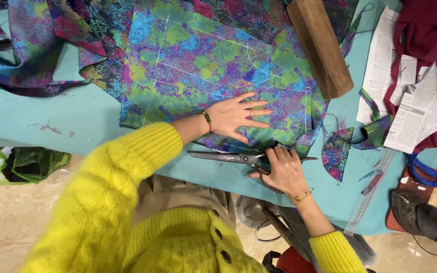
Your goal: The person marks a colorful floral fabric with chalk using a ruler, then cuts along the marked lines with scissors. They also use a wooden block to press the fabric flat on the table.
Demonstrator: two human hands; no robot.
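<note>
A multicoloured printed fabric (203, 60) with white chalk lines lies spread on a turquoise table (36, 116). My left hand (236, 115) lies flat on the fabric's near edge, fingers spread, pointing right. My right hand (281, 169) grips the handles of large metal scissors (228, 157), whose blades point left along the fabric's near edge, just below my left hand. Both arms wear yellow knitted sleeves, and each wrist has a bracelet.
A wooden block (319, 45) rests on the fabric at upper right. Fabric scraps (337, 151) and a clear ruler (370, 192) lie right of my hands. Newspaper pieces (421, 111) and dark red cloth (431, 25) sit at far right. A green bag (21, 164) hangs at left.
</note>
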